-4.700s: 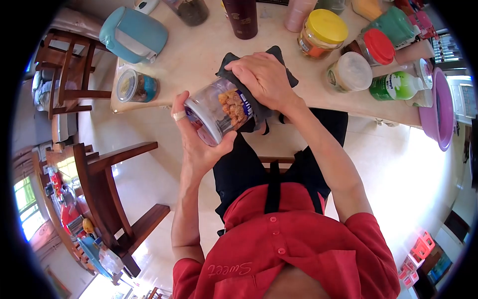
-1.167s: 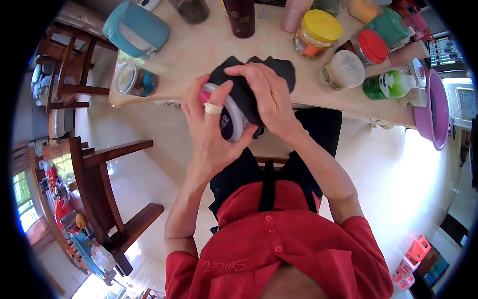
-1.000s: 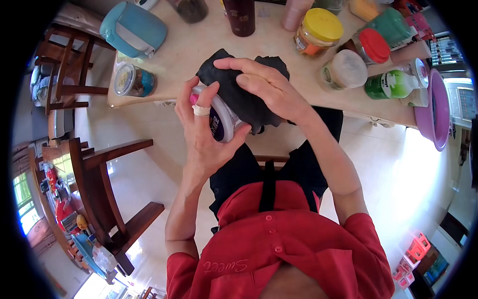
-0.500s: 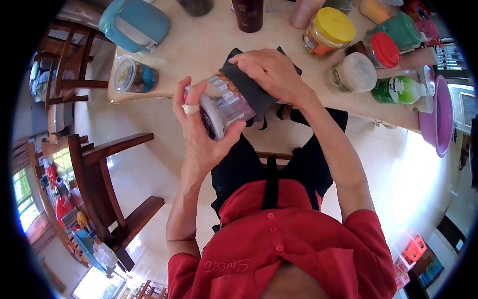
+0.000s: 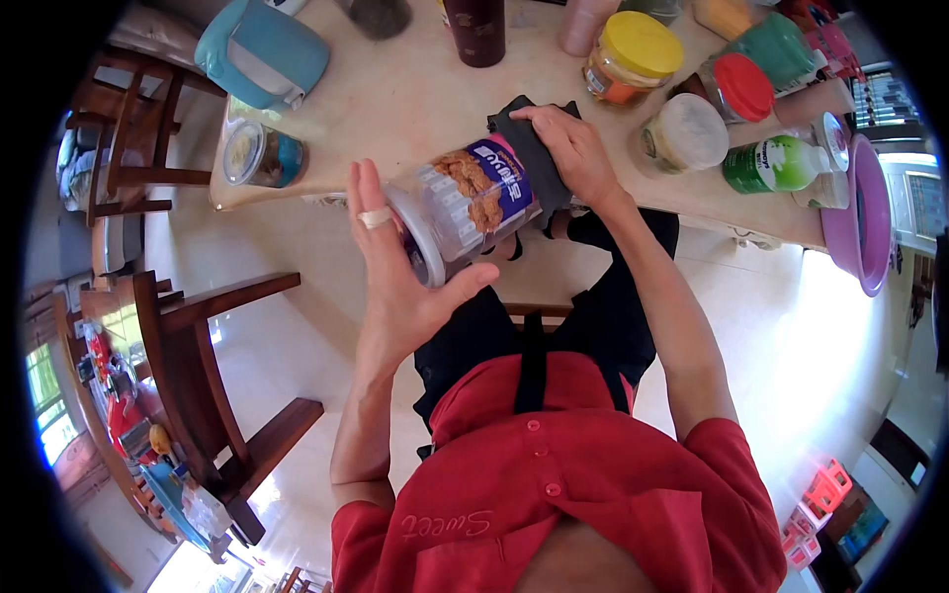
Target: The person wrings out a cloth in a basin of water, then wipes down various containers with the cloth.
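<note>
A clear plastic jar [image 5: 469, 203] with a blue label and a picture of brown snacks lies tilted on its side in the air, just off the table's near edge. Its pale lid [image 5: 420, 240] faces my left hand [image 5: 395, 296], which rests against it with fingers stretched and thumb apart; one finger wears a light band. At the jar's other end, a dark grey cloth [image 5: 534, 140] covers the base. My right hand [image 5: 573, 158] is closed over this cloth, pressing it to the jar. The jar's underside is hidden.
On the table [image 5: 395, 109] stand a blue pitcher [image 5: 267, 54], a lidded tub [image 5: 262, 155], a dark cup [image 5: 476, 30], a yellow-lidded jar [image 5: 633, 59], a red-lidded jar [image 5: 739, 87] and a green bottle [image 5: 776, 163]. A purple basin [image 5: 860, 217] sits at the right edge. Wooden chairs [image 5: 213, 385] are left.
The jar has turned so its label and snack picture now show. My left fingers have straightened and the thumb has come off the jar's side. My right hand and the cloth shifted slightly right.
</note>
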